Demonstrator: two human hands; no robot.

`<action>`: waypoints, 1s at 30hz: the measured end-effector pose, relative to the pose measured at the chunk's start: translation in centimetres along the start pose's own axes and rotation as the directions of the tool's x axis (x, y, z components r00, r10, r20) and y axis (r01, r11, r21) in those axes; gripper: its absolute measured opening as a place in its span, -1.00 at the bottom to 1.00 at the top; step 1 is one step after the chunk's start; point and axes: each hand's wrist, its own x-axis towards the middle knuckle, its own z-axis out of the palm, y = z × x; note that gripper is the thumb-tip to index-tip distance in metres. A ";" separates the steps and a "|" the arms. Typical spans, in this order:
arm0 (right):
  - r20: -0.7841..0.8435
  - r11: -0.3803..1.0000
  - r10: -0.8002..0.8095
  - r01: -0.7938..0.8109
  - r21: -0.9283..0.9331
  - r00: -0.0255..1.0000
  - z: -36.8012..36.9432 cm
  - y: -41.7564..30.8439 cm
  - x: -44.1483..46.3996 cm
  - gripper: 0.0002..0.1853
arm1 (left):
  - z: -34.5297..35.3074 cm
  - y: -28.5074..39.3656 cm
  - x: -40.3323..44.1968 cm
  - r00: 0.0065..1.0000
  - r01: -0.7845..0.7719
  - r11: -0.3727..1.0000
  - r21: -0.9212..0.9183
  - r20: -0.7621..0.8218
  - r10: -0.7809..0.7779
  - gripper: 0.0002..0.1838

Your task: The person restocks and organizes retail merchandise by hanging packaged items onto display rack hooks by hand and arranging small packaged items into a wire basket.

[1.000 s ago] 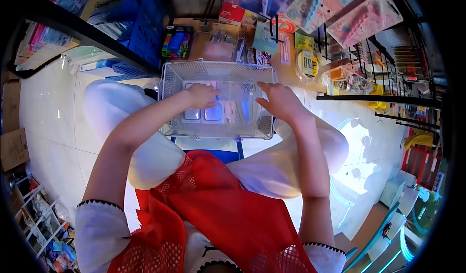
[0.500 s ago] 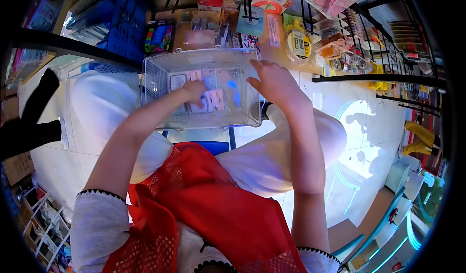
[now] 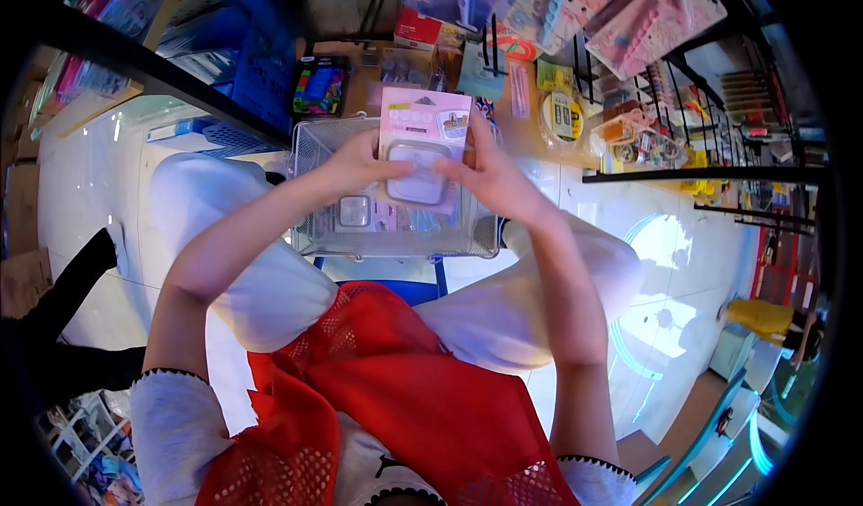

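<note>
A pink carded blister pack with a rounded square grey-white case on its front is held up above the wire-mesh basket. My left hand grips its left edge, thumb across the front. On the right edge, my right hand pinches it the same way, with its thumb on the case. Below, inside the basket, lies a similar pack with a small square case, beside other clear packaging. The held pack and my hands cover part of the basket's contents.
Behind the basket, a wooden shelf bears boxed and carded goods. Pink packs hang from hooks at upper right. A blue plastic crate stands at upper left. A black metal bar crosses at right. Another person appears at far right.
My left hand has come up out of the basket with the pink blister pack. My right hand has left the basket's right rim and now holds the pack too. The view has shifted slightly.
</note>
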 end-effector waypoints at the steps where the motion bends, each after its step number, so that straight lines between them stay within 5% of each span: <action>1: -0.060 0.999 -0.044 0.042 -0.030 0.997 0.5 0.6 0.2 -0.22 | 0.3 0.0 -0.3 0.998 -0.057 0.998 0.016 -0.011 0.057 -0.50; 3: -0.159 0.984 -0.161 0.146 -0.105 0.974 1.4 0.4 0.7 -0.21 | 0.3 0.2 -0.6 0.980 -0.188 0.980 0.059 -0.046 0.191 -0.46; 4: -0.173 0.992 -0.099 0.111 0.057 0.980 2.1 -0.6 0.5 -0.20 | 0.7 0.3 -0.7 0.943 -0.298 0.954 -0.025 -0.165 0.291 -0.66; 7: -0.182 0.905 -0.295 0.213 -0.369 0.938 3.5 -2.1 0.1 -0.23 | -1.4 3.3 -1.5 0.901 -0.374 0.907 -0.192 -0.305 0.307 -0.83; 11: -0.055 0.631 -0.604 0.436 -0.641 0.795 5.1 -7.9 2.7 -0.28 | -2.9 9.0 -3.3 0.699 -0.611 0.787 0.085 -0.410 0.586 -0.75; 15: -0.069 0.496 -0.798 0.589 -0.638 0.598 6.2 -13.9 7.9 -0.29 | -4.8 15.6 -4.2 0.531 -0.778 0.629 -0.004 -0.538 0.654 -0.71; 17: -0.069 0.490 -0.814 0.618 -0.615 0.576 6.9 -16.0 10.0 -0.30 | -5.4 18.3 -5.0 0.460 -0.822 0.569 -0.007 -0.598 0.657 -0.72; 22: -0.122 0.503 -0.820 0.603 -0.619 0.559 8.3 -16.7 14.4 -0.34 | -8.8 19.1 -3.8 0.456 -0.816 0.577 -0.047 -0.665 0.591 -0.75; 27: -0.175 0.496 -0.841 0.600 -0.627 0.513 8.8 -16.3 16.6 -0.35 | -11.1 19.8 -3.3 0.447 -0.815 0.578 0.041 -0.590 0.672 -0.76; 30: -0.272 0.607 -0.761 0.497 -0.620 0.589 8.7 -15.9 17.8 -0.36 | -12.6 19.0 -1.7 0.415 -0.800 0.581 0.153 -0.557 0.719 -0.79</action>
